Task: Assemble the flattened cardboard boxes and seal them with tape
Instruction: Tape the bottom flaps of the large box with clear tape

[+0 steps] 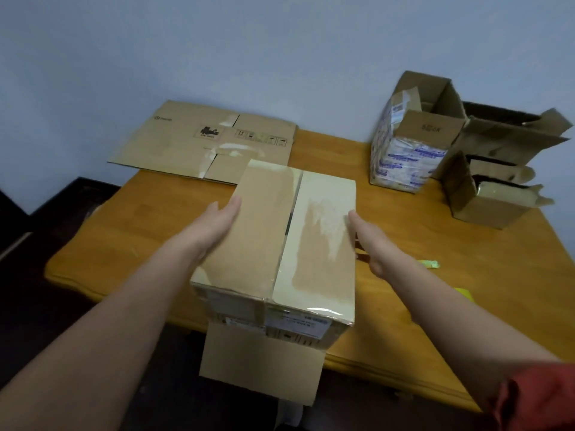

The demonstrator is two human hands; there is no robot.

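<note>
One taped brown cardboard box sits at frame centre. My left hand and right hand each press flat against a side, fingers straight. One flattened cardboard box lies upper left. Three open cardboard boxes stand upper right. All rest on an orange-brown wooden table against a pale blue-grey wall, with dark floor at left.

bare counter lay free to the left of the left grip; a flattened box lay ahead of it. ahead and right of the right grip, open boxes stood.
</note>
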